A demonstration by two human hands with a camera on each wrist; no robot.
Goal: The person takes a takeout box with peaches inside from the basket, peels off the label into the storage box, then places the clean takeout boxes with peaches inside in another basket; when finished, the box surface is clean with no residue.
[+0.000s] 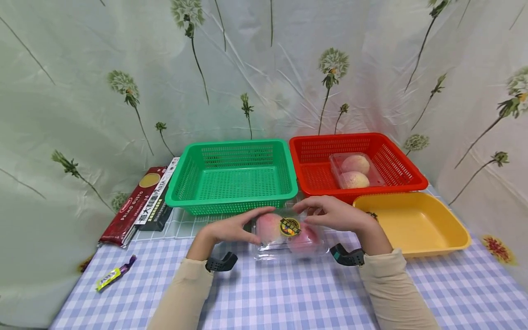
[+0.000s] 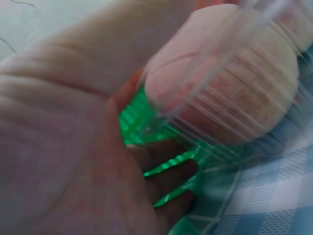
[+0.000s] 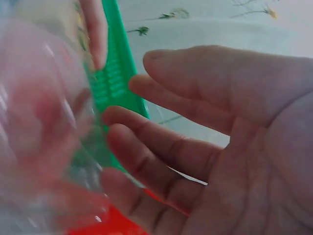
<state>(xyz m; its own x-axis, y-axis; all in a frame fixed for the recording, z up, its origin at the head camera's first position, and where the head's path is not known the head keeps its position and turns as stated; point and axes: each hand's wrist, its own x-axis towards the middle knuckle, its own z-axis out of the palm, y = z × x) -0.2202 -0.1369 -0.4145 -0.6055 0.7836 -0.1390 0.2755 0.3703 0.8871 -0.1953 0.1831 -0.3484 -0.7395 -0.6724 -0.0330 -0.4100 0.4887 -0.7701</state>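
Both hands close on a clear clamshell pack of peaches [image 1: 288,236] that sits on the checked bench [image 1: 288,293] just in front of the person. The left hand [image 1: 231,229] curls round the pack's left end, thumb on top and fingers beneath, as the left wrist view makes plain. The right hand [image 1: 336,214] lies over the far right edge with its fingers only gently bent; in the right wrist view the palm is spread and the pack [image 3: 44,122] is a blur beside the fingertips, so whether it truly grips cannot be told.

This looks like the pick-up stage. A lift would call for a firmer hold on the right side and a level carry, since the lid is thin.

Just beyond the fingers stands the green basket [image 1: 233,195]; beyond the right hand, the red basket [image 1: 396,151] holds a second peach pack [image 1: 354,170], seen only from the head camera. The yellow tray [image 1: 449,229] sits outboard of the right hand.
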